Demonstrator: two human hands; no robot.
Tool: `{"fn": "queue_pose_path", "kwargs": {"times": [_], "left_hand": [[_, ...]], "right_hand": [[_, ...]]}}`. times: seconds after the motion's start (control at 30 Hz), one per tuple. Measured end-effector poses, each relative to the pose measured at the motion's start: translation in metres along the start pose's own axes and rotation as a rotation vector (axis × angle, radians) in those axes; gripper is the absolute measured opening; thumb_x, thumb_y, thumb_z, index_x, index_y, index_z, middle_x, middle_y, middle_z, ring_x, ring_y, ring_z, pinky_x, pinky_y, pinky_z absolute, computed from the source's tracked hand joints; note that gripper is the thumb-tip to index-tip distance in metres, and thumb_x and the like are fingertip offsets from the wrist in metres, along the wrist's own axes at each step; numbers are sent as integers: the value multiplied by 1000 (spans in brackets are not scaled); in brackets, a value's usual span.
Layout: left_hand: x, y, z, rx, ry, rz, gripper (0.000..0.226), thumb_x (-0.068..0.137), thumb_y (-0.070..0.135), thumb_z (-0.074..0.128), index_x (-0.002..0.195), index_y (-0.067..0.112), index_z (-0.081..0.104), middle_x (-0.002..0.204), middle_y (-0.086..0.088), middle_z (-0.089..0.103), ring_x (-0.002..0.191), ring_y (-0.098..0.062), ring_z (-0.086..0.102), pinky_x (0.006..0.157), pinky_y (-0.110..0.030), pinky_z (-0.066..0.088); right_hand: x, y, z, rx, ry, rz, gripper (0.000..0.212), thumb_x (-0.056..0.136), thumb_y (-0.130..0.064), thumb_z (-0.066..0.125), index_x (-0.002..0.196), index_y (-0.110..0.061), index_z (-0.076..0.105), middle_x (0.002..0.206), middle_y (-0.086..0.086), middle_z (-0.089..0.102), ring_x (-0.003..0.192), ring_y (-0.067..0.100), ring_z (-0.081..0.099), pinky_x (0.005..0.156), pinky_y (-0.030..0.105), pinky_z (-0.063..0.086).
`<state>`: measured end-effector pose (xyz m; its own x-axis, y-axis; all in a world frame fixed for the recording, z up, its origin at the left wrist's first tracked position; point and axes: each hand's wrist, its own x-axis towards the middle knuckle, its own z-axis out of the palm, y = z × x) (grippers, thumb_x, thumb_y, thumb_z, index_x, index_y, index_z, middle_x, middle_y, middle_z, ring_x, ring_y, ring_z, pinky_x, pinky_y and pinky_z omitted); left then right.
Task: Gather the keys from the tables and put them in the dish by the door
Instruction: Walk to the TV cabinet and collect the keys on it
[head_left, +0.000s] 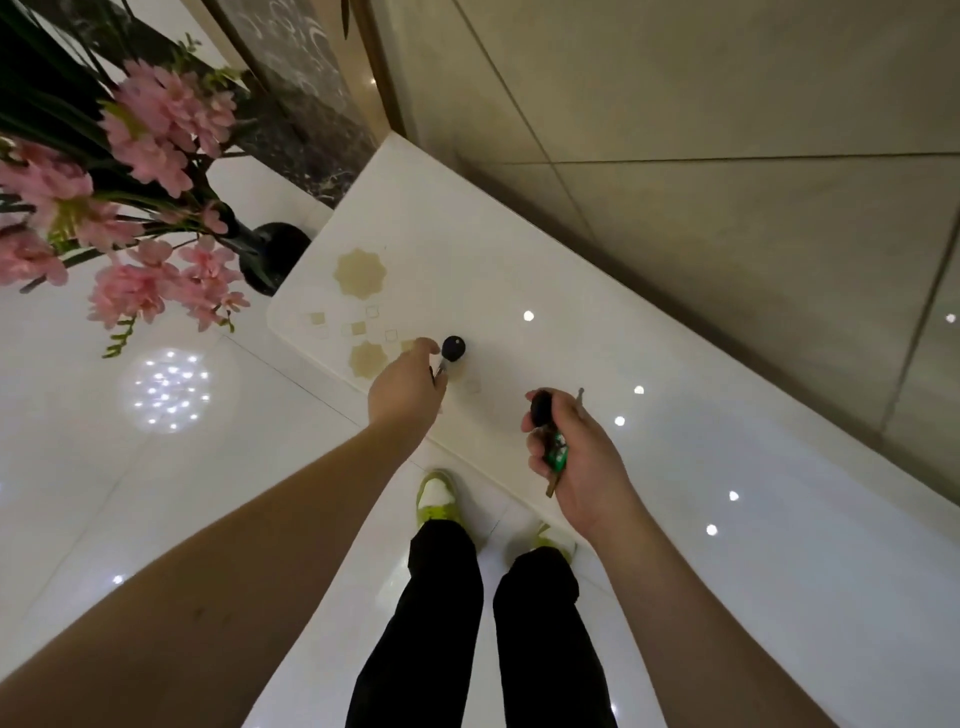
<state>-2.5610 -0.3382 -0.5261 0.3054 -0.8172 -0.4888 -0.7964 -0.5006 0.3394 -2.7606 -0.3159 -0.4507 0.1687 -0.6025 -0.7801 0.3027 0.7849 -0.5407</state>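
Note:
A key with a round black head (453, 348) lies on the glossy white table (519, 270), near its front left corner. My left hand (408, 387) reaches over the table edge, and its fingertips pinch the key's metal blade just below the black head. My right hand (576, 457) hovers to the right above the table edge, shut on a bunch of keys (550, 441): a black-headed one on top, a green tag in the palm, and metal blades sticking out above and below the fist. No dish is in view.
A dark vase (275, 254) with pink flowers (150, 202) stands on the floor just left of the table's corner. A beige tiled wall (727, 156) runs behind the table. My legs and green shoes (436, 496) stand on the shiny white floor.

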Motion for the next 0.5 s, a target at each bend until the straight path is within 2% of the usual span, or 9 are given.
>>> {"fn": "queue_pose_path", "kwargs": {"times": [0.1, 0.27, 0.37, 0.5], "left_hand": [[13, 3, 12, 21, -43, 48, 41, 88, 34, 63, 123, 24, 44, 85, 5, 56, 69, -20, 55, 50, -28, 35], [24, 4, 23, -55, -3, 17, 41, 90, 32, 63, 119, 15, 40, 104, -8, 58, 70, -23, 51, 55, -33, 38], [25, 0, 24, -149, 16, -33, 41, 92, 32, 58, 120, 13, 36, 102, -13, 61, 71, -28, 53, 55, -35, 39], [26, 1, 24, -189, -3, -60, 52, 92, 29, 58, 134, 19, 29, 109, -10, 60, 75, -26, 52, 58, -34, 38]], "right_hand": [[8, -5, 9, 1, 84, 45, 38, 100, -43, 42, 82, -16, 63, 66, 0, 60, 45, 10, 42, 42, 21, 34], [9, -16, 14, 49, 157, 43, 53, 96, -56, 41, 59, -25, 64, 61, -2, 56, 43, 10, 37, 43, 22, 33], [6, -22, 17, 80, 166, 26, 51, 96, -55, 41, 60, -24, 60, 60, -2, 55, 42, 11, 34, 43, 22, 30], [0, -23, 18, 68, 157, 19, 58, 97, -56, 37, 54, -25, 61, 58, -3, 54, 41, 11, 33, 44, 23, 27]]}}
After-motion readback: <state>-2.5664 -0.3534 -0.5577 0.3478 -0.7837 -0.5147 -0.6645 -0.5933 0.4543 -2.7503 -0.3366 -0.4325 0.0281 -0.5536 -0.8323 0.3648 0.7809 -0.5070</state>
